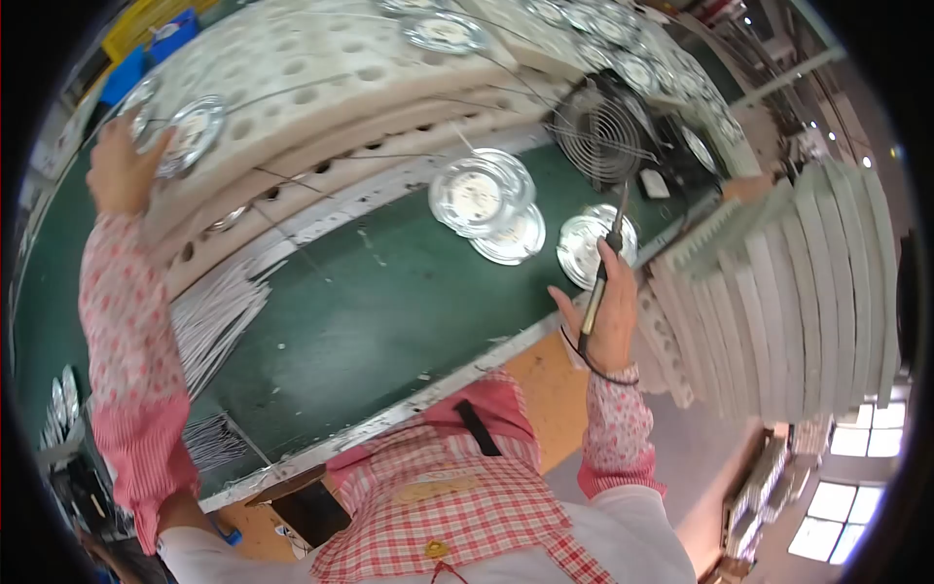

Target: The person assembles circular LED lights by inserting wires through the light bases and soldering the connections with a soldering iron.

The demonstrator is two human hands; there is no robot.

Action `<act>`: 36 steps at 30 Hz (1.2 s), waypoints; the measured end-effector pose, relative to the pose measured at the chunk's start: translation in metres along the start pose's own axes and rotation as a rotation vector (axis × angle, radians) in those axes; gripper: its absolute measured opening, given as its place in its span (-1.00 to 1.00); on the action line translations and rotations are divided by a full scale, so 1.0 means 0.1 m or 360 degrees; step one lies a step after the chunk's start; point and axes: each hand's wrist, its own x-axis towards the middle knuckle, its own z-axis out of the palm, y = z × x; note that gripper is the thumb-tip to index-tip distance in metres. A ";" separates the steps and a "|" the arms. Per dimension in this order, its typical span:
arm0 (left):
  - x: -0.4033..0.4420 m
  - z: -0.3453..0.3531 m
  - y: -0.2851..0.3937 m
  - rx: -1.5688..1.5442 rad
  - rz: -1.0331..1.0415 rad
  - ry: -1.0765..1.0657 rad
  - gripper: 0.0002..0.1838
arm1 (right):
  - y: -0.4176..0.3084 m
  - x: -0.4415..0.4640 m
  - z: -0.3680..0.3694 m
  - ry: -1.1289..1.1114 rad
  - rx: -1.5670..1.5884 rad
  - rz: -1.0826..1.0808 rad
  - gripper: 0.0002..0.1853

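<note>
1. Nearest us, our checked apron (pixel 457 516) was at the front edge of the green table (pixel 341 331).
2. At our left, a bundle of white wires (pixel 219 316) lay on the tabletop.
3. Our right hand (pixel 613 311) held the soldering iron (pixel 595 297) by its handle, thumb spread aside, with the iron's tip pointing away from us over the single disc (pixel 582 248).
4. Left of that disc, we had a pile of overlapping shiny discs (pixel 477 198) on the green surface.
5. Beyond the iron stood the coiled holder (pixel 603 131), with stacked pale foam boards (pixel 788 292) to its right.
6. Our left hand (pixel 125 167) reached to the metal disc (pixel 195 134) on the holed foam board (pixel 292 73); we could not tell whether it gripped anything.
7. Farther off, more discs (pixel 608 29) lay crowded together.
</note>
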 end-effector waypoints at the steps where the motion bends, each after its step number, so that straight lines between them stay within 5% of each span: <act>1: -0.06 -0.08 0.00 -0.0173 0.0108 0.0092 -0.39 | 0.11 0.00 -0.02 -0.0005 -0.0058 -0.0023 -0.07; 5: -0.64 -0.78 0.48 -0.0661 0.0405 0.0207 -0.70 | 0.43 -0.08 0.11 0.0014 0.0014 0.0160 -0.09; 14: -1.89 -1.19 1.13 -0.1160 0.0206 -0.0132 -0.87 | 0.23 -0.30 0.08 0.0289 0.0545 0.0587 -0.25; 22: -2.42 -0.95 2.33 -0.2351 -0.0273 -0.1279 -0.53 | -0.17 -0.31 -0.19 0.0142 0.0441 0.0463 -0.15; 27: -2.43 -0.99 2.79 -0.3048 -0.0564 -0.1882 -0.58 | -0.52 -0.41 -0.08 0.0050 0.1203 0.0405 -0.15; 29: -2.42 -1.03 2.74 -0.3295 -0.0693 -0.1908 -0.63 | -0.67 -0.47 0.08 0.0151 0.1811 0.0644 -0.18; 32: -2.53 -1.08 2.65 -0.3385 -0.0548 -0.1365 -0.64 | -0.70 -0.48 0.13 0.0102 0.2241 0.0763 -0.18; 36: -2.45 -1.16 2.48 -0.2707 0.0148 -0.0854 -0.60 | -0.70 -0.50 0.21 -0.0054 0.2545 0.0776 -0.24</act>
